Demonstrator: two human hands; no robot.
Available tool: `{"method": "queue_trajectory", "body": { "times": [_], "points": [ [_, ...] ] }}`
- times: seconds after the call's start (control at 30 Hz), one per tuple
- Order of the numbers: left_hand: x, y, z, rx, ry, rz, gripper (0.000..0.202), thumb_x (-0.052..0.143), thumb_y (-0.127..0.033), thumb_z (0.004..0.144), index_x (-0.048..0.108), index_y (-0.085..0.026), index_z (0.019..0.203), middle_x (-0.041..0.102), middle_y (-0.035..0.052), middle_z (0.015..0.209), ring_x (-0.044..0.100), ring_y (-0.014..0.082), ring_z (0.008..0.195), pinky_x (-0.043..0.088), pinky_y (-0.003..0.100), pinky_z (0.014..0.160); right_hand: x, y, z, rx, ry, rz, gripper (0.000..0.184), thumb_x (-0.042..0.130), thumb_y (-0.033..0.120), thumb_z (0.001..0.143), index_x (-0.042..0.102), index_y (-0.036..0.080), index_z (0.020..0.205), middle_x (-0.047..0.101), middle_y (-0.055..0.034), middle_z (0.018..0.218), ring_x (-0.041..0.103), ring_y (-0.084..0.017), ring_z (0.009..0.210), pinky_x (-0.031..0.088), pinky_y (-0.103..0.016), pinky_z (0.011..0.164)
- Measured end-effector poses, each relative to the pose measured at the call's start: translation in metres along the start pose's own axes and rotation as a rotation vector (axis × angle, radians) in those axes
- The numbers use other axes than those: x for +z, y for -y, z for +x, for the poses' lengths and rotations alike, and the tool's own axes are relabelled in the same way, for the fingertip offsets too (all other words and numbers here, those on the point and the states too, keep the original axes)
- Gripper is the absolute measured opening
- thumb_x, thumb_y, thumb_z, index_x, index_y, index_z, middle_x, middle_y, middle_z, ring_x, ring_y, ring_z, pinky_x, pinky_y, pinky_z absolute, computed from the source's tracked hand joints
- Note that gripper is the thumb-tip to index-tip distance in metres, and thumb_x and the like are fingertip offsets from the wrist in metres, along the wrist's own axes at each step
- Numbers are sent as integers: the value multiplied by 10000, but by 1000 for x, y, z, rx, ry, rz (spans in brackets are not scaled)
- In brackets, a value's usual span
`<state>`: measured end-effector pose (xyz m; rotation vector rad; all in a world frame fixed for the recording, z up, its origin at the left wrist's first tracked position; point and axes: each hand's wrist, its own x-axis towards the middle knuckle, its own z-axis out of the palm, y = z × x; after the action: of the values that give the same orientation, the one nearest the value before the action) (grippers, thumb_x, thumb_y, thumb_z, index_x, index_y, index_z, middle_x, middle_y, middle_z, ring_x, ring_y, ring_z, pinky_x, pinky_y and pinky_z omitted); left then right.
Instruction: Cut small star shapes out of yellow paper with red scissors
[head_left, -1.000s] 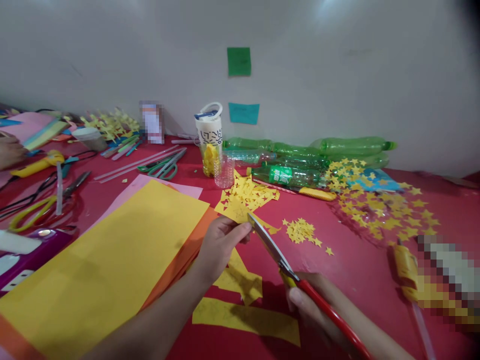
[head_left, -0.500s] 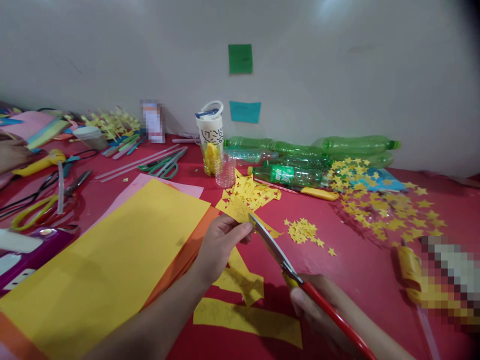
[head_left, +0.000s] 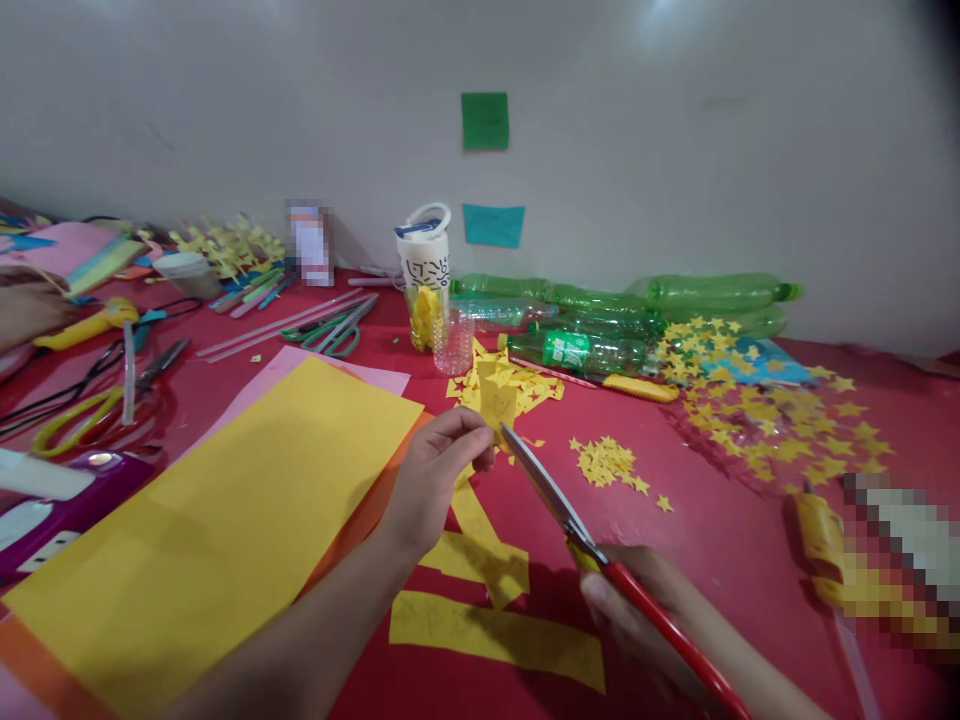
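Note:
My left hand pinches a small piece of yellow paper with a star drawn on it in pencil. My right hand grips red-handled scissors, whose blades look nearly closed, their tips beside the lower edge of that piece. Below my hands lie yellow paper strips with faint pencil marks. Behind the held piece is a heap of yellow paper scraps with star-shaped holes. To the right of the blades sits a small pile of cut yellow stars.
Large yellow sheets over orange and pink paper lie left. Green plastic bottles, a white tumbler and a clear cup stand or lie behind. A glue gun is at right. Another person's hand shows far left.
My left hand has turned the yellow piece more upright and shifted slightly left. The scissors have stayed almost in place at its edge.

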<state>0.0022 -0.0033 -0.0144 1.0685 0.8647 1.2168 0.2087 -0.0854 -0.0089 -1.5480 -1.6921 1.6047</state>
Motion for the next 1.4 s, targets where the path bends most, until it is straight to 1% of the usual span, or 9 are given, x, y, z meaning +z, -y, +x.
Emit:
{"method": "queue_trajectory", "body": {
  "times": [0.17,0.33,0.47,0.63,0.77,0.9,1.07,1.2,1.4],
  "points": [
    [1,-1,0,17,-15,28,136,560,-206,855,605,-192,727,541,-34,622,485,95,620,399,225,629,0,-3,2,-42,-30,-39,598,346,779,796,360,214,601,355,54,510,328,-86,443,216,-219,405],
    [-1,-2,1,44,-15,111,136,547,-184,847,596,-188,721,525,-34,610,470,94,598,384,228,598,-6,-3,0,-77,24,-50,586,376,762,800,350,201,632,329,52,575,270,-89,513,204,-223,448],
    [-4,-1,2,36,-6,179,116,549,-196,835,594,-191,728,497,-39,583,449,96,562,369,234,563,-10,-1,-1,-114,64,-77,576,362,739,823,360,193,640,328,44,604,285,-101,548,217,-229,474],
    [-6,-3,2,47,-11,233,126,556,-199,833,578,-193,709,452,-46,561,406,90,539,331,228,528,-8,-5,0,-78,0,-97,578,362,743,818,336,199,623,291,55,591,252,-97,539,193,-234,467],
    [-4,-4,1,37,16,186,143,549,-203,845,575,-191,705,469,-42,577,427,90,562,351,226,557,-3,-7,2,-60,-33,-74,599,351,772,799,345,206,605,328,48,548,271,-91,497,184,-236,441],
    [-3,-1,0,-37,82,129,189,550,-233,853,596,-179,678,527,-21,581,468,102,581,381,241,600,-2,-5,1,-57,-31,-49,588,336,766,812,344,213,612,350,44,528,286,-88,466,191,-219,405],
    [-1,-1,1,-46,38,91,185,568,-242,843,615,-182,674,519,-23,561,461,106,572,377,246,602,-1,-3,1,-55,-25,-54,578,345,763,810,334,219,615,339,51,536,300,-90,466,208,-221,414],
    [-1,-4,1,-32,32,66,145,564,-222,838,601,-189,701,504,-33,554,446,104,557,370,245,592,-1,-5,2,-52,-16,-73,572,351,754,814,331,217,616,344,51,548,297,-93,486,200,-233,442],
    [-2,-5,2,-13,32,78,170,563,-224,841,563,-183,676,503,-36,559,444,101,563,365,242,590,-1,-8,3,-53,-20,-112,569,344,752,816,319,220,618,329,54,553,289,-96,492,197,-235,449]
  ]
}}
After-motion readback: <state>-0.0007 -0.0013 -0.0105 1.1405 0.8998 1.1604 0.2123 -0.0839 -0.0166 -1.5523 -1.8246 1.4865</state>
